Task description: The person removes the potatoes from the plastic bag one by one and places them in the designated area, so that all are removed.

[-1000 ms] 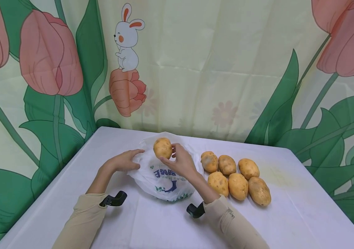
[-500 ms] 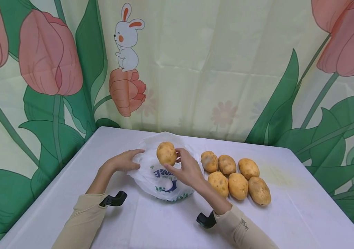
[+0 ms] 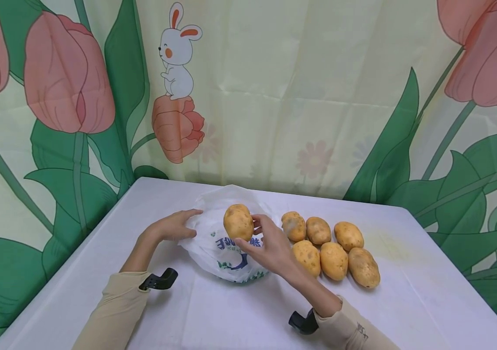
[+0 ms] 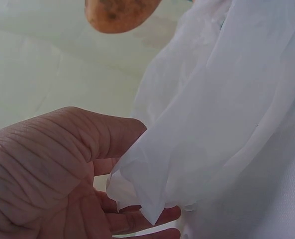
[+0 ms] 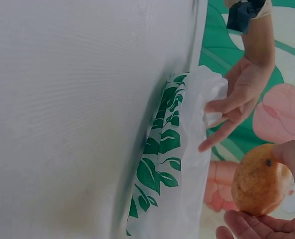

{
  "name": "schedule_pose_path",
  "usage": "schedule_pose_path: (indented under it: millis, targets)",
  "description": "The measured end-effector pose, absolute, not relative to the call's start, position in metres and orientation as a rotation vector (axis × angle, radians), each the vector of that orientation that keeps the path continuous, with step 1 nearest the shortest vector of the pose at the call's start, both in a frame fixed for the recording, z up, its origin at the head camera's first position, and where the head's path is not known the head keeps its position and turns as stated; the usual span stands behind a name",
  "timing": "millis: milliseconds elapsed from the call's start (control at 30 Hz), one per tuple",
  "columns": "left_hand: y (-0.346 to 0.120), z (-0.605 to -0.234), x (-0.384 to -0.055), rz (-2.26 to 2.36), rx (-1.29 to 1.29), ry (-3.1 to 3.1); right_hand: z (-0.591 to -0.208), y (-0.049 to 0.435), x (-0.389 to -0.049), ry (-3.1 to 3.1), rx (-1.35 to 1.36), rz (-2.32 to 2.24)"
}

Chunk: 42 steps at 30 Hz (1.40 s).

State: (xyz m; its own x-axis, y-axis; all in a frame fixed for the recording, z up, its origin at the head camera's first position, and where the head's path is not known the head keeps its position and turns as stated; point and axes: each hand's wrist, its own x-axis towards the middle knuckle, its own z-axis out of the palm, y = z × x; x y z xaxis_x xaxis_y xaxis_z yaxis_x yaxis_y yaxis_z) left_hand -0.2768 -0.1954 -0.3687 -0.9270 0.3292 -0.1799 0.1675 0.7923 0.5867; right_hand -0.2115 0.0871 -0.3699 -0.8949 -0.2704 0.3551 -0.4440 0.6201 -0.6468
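Observation:
A potato [image 3: 238, 222] is held above the white plastic bag [image 3: 206, 197] by my right hand [image 3: 272, 248], thumb on one side and fingers on the other. The right wrist view shows the same potato [image 5: 259, 181] in the grip from up close. At the bag's left edge, my left hand [image 3: 174, 227] stays with thumb and fingers spread apart, touching the plastic. In the left wrist view, a thin flap of the bag [image 4: 187, 119] falls between the thumb and fingers of that hand [image 4: 52, 164] and hides part of them. Blue lettering and green leaves are printed on the bag.
To the right of the bag, several potatoes [image 3: 334, 261] lie in two loose rows on the white tablecloth [image 3: 231, 321]. A curtain [image 3: 265, 97] printed with tulips and a rabbit hangs behind the table. A black wrist camera [image 3: 304, 322] sits at the right cuff.
My right hand has drawn the potato to the right and toward me, still over the bag. The left hand, the bag and the other potatoes keep their places.

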Motion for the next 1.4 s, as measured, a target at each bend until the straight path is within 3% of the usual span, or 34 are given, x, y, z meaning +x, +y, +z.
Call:
schedule_pose_path:
  millis: [1400]
  targets:
    - [-0.196, -0.368, -0.277, 0.87, 0.386, 2.702, -0.364, 0.175, -0.185, -2.55, 0.462, 1.023]
